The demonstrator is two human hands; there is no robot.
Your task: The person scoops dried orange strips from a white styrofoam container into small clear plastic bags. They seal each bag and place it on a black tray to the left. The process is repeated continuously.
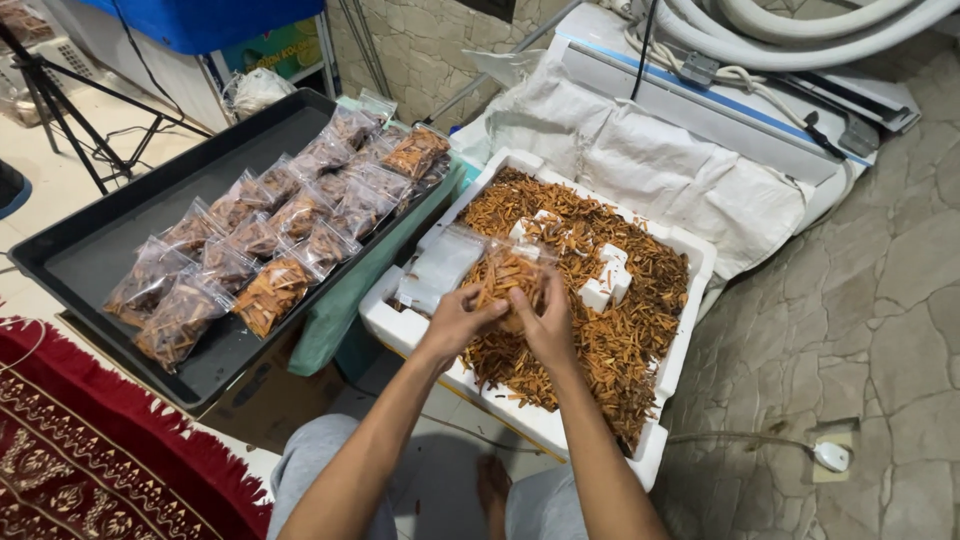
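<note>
- Stone floor; white foam box [690, 262] of orange-brown sticks lies beneath the fingers.
- Left hand [460, 318] and right hand [545, 322] pinch a clear bag [505, 272] between fingertips.
- Bag looks light, crinkly, slippery (contents probably brittle); best gripped at its bottom corners.

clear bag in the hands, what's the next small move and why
Probably pinch the mouth of the clear bag closed. It already looks well filled with orange-brown sticks, and both the left hand and right hand hold it above the white foam box of loose sticks. The filled bags lined up on the black tray look similarly full.
</note>
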